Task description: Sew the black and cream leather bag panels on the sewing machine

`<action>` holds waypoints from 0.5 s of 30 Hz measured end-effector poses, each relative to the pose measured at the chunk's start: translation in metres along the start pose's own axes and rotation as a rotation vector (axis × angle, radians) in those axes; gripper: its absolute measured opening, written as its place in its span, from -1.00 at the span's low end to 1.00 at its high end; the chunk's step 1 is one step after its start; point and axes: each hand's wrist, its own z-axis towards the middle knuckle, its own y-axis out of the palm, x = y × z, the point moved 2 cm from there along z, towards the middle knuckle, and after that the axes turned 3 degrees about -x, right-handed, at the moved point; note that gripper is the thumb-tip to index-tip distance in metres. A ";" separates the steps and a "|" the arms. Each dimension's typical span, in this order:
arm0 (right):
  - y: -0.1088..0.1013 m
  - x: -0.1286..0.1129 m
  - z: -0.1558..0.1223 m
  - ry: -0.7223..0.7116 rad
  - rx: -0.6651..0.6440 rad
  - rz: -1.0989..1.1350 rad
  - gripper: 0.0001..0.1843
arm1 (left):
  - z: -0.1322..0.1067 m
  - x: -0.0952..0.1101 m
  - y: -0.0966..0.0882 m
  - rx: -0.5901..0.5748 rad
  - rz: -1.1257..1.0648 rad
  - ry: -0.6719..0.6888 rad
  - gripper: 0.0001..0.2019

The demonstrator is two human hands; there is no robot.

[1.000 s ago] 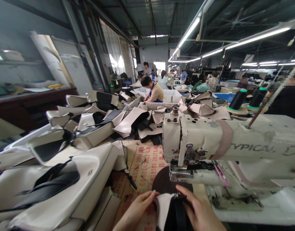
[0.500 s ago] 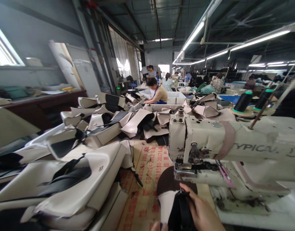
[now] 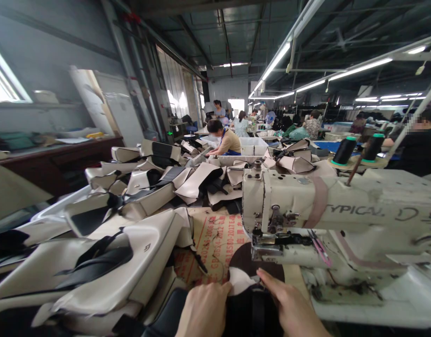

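Observation:
A black and cream leather cover piece (image 3: 248,309) lies low in the middle, its upper end over a dark brown round plate (image 3: 244,258). My left hand (image 3: 205,306) grips its left edge near the cream part, fingers curled and partly hidden. On the right side my right hand (image 3: 292,302) holds the same piece, its index finger stretched along the top edge near the machine's sewing foot. The cream sewing machine (image 3: 327,210) marked "TYPICAL" stands just beyond and right of this hand. Its needle cannot be made out.
Cream and black leather covers (image 3: 131,262) are heaped to the left and behind. Printed board (image 3: 215,238) covers the tabletop. Black thread cones (image 3: 344,150) stand behind the machine, and pink-handled tweezers (image 3: 319,248) hang on it. A person (image 3: 230,142) works beyond the heap.
My left hand has come up from the bottom edge and taken hold of the piece's left side. More of its black part shows at left. The view has shifted slightly right.

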 end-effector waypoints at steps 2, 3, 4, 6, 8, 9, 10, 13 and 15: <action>0.001 0.000 0.000 0.040 -0.029 -0.014 -0.42 | 0.004 -0.009 0.004 -0.018 -0.208 0.061 -0.72; 0.001 -0.001 0.001 0.068 -0.041 -0.016 -0.43 | 0.006 -0.014 0.006 -0.032 -0.315 0.090 -0.71; 0.001 -0.003 0.001 0.094 -0.052 -0.013 -0.43 | 0.009 -0.018 0.007 -0.050 -0.409 0.109 -0.67; 0.001 -0.006 0.002 0.129 -0.063 -0.005 -0.44 | 0.014 -0.023 0.005 -0.097 -0.542 0.128 -0.58; 0.001 -0.008 0.003 0.151 -0.059 -0.004 -0.45 | 0.020 -0.024 0.002 -0.172 -0.653 0.167 -0.53; 0.002 -0.007 0.003 0.164 -0.055 -0.007 -0.46 | 0.024 -0.024 0.001 -0.226 -0.731 0.195 -0.51; 0.002 -0.007 0.004 0.180 -0.053 -0.010 -0.47 | 0.029 -0.024 0.001 -0.275 -0.826 0.220 -0.49; 0.004 -0.004 0.004 0.217 -0.044 -0.007 -0.47 | 0.046 -0.028 0.006 -0.247 -1.030 0.178 -0.49; 0.005 -0.003 0.005 0.223 -0.031 0.004 -0.46 | 0.058 -0.033 0.014 -0.136 -0.988 0.107 -0.53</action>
